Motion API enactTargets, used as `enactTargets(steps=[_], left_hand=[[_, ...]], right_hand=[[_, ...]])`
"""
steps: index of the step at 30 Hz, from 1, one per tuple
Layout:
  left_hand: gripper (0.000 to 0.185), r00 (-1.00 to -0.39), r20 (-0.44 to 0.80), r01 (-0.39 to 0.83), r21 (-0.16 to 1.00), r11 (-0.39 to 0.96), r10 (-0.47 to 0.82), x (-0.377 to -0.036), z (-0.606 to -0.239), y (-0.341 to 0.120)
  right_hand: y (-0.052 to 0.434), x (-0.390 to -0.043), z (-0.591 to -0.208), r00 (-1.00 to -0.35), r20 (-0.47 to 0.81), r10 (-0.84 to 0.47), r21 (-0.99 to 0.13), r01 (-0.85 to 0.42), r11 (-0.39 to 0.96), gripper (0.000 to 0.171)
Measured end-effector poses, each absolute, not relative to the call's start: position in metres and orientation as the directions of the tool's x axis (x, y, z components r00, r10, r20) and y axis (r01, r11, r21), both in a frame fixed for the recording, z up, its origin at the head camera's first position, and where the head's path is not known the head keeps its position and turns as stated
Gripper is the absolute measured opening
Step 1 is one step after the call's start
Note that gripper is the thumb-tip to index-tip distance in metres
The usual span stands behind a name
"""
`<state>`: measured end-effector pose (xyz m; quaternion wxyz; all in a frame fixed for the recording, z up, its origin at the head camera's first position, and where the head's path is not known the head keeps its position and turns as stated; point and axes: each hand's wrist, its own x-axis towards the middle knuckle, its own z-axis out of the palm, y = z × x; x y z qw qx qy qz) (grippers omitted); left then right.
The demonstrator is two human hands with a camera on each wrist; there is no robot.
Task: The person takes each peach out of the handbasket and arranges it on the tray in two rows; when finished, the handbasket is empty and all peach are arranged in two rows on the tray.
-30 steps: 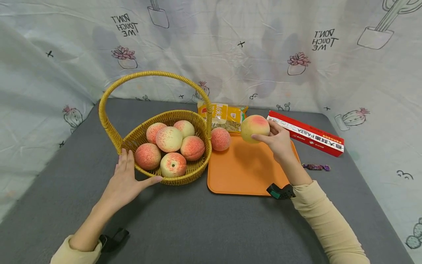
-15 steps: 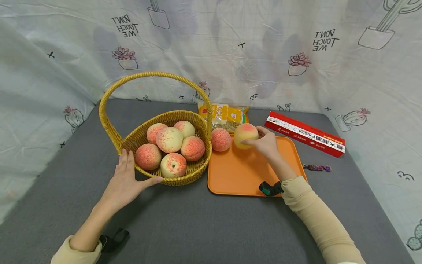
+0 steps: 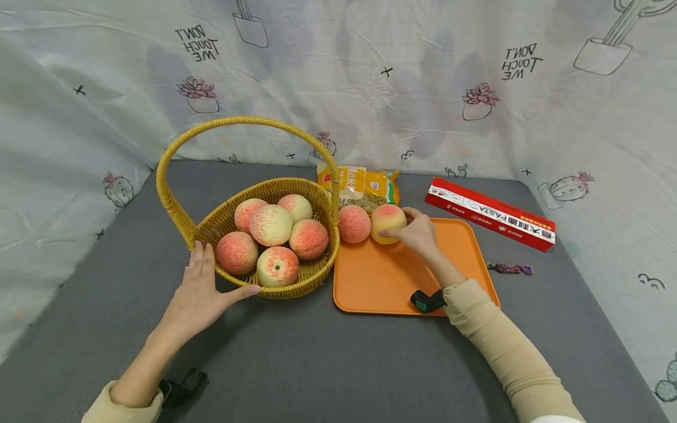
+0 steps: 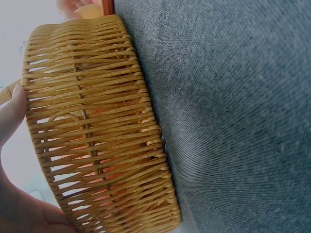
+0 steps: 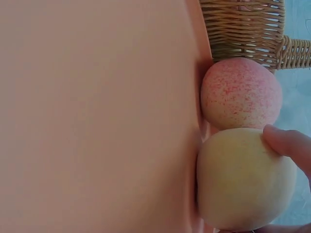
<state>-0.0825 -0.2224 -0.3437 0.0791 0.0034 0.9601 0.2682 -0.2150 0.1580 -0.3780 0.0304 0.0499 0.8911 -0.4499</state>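
Observation:
My right hand (image 3: 416, 234) grips a yellow peach with a pink blush (image 3: 388, 224) low at the back left of the orange tray (image 3: 386, 282). Right beside it sits a speckled pink peach (image 3: 354, 224), close to the basket; the right wrist view shows the two side by side, thumb (image 5: 286, 143) on the yellow one. My left hand (image 3: 198, 291) rests on the near left rim of the yellow wicker basket (image 3: 288, 289), fingers straight and thumb spread along the edge. Several peaches (image 3: 271, 225) lie inside the basket. Its woven wall (image 4: 97, 126) fills much of the left wrist view.
Behind the tray lies a yellow bag of dry food (image 3: 370, 185). A long red pasta box (image 3: 492, 214) slants at the back right, with a purple wrapped candy (image 3: 510, 268) in front of it. The basket's tall handle (image 3: 248, 120) arches over the peaches.
My right hand has carried the yellow peach left and down, from above the tray to beside the pink peach. The left hand has stayed on the basket rim.

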Motion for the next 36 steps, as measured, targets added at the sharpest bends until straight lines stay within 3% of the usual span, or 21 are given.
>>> enactTargets(steps=[6,11,15,18,21,24,29,32,36], left_hand=[[0.126,-0.988,-0.147,-0.034,0.509,0.860,0.048,-0.083,-0.343,-0.223],[0.126,-0.988,-0.150,-0.035,0.509,0.860,0.048,-0.083,-0.343,-0.222],[0.126,-0.988,-0.146,-0.033,0.507,0.861,0.048,-0.084,-0.342,-0.222],[0.126,-0.988,-0.145,-0.033,0.504,0.863,0.047,-0.084,-0.342,-0.222],[0.126,-0.988,-0.148,-0.035,0.501,0.865,0.046,-0.084,-0.342,-0.222],[0.126,-0.987,-0.154,-0.041,0.504,0.863,0.043,-0.084,-0.341,-0.222],[0.126,-0.985,-0.166,-0.053,0.508,0.860,0.038,-0.084,-0.342,-0.223],[0.127,-0.985,-0.170,-0.055,0.514,0.856,0.039,-0.084,-0.343,-0.223],[0.126,-0.985,-0.170,-0.057,0.519,0.853,0.037,-0.084,-0.344,-0.223]], right_hand=[[0.153,-0.211,-0.370,-0.999,0.037,0.025,-0.741,-0.010,0.672,0.087],[0.134,-0.195,-0.353,-0.956,0.286,0.068,-0.803,-0.200,0.562,0.076],[0.111,-0.180,-0.341,-0.851,0.524,0.036,-0.786,-0.467,0.404,0.058],[0.095,-0.172,-0.336,-0.726,0.684,-0.066,-0.670,-0.662,0.335,0.046],[0.079,-0.166,-0.331,-0.647,0.738,-0.195,-0.578,-0.754,0.313,0.041],[0.062,-0.164,-0.322,-0.690,0.634,-0.350,-0.591,-0.724,0.356,0.044],[0.026,-0.177,-0.304,-0.806,0.243,-0.540,-0.614,-0.559,0.558,0.062],[0.003,-0.188,-0.296,-0.817,0.046,-0.575,-0.571,-0.494,0.656,0.076],[-0.029,-0.201,-0.292,-0.798,-0.122,-0.590,-0.484,-0.471,0.738,0.091]])
